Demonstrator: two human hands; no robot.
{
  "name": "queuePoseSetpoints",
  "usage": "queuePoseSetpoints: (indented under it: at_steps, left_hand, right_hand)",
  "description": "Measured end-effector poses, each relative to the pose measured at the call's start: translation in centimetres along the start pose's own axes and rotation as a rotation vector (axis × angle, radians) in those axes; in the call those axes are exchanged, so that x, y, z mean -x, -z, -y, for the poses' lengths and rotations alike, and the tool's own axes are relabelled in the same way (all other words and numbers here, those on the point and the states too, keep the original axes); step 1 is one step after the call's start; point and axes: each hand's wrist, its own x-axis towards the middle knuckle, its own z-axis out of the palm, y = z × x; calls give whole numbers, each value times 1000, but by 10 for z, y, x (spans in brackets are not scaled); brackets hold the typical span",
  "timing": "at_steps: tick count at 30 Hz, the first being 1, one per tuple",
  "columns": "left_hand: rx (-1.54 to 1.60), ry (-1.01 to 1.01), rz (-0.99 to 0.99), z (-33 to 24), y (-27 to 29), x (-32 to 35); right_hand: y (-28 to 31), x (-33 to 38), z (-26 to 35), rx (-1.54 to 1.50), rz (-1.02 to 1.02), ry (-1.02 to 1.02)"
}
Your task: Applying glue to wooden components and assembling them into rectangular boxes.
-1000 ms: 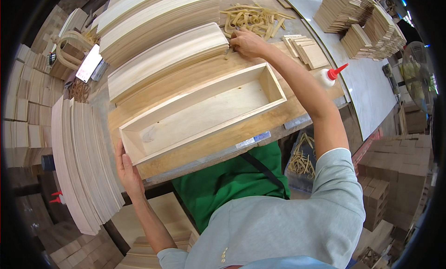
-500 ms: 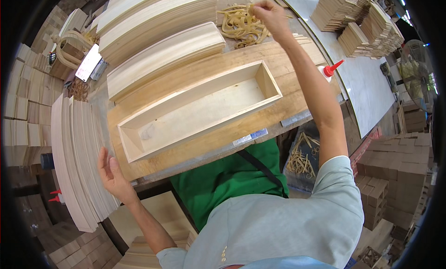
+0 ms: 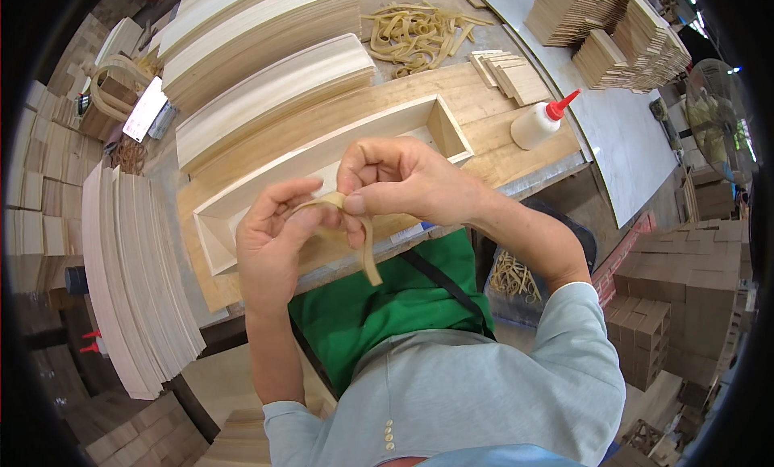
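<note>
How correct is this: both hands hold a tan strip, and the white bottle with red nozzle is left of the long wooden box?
Only the side is wrong: the head view shows the white bottle to the right of the long wooden box. The left hand and right hand do hold the tan strip.

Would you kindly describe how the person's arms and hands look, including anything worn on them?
The left hand and right hand are bare, with no gloves, watch or bracelet visible. The forearms are uncovered; plain, pale grey-blue short sleeves end near the elbows.
</note>
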Motion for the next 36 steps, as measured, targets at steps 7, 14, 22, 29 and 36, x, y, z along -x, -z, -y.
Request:
queuePoseSetpoints:
  at_steps: [7, 14, 22, 29, 36]
  left_hand:
    - [25, -57, -6, 2, 87, 52]
    - [-478, 76, -400, -15, 154, 69]
    - [-395, 191, -217, -9, 164, 26]
    - [-319, 188, -142, -6, 178, 19]
    - [-228, 118, -353, 7, 194, -9]
  right_hand:
    - [37, 46, 6, 555, -61, -53]
    - [103, 54, 7, 619, -615, -76]
    - [123, 52, -7, 477, -652, -205]
    - [123, 35, -6, 384, -474, -233]
    - [165, 11, -13, 303, -570, -150]
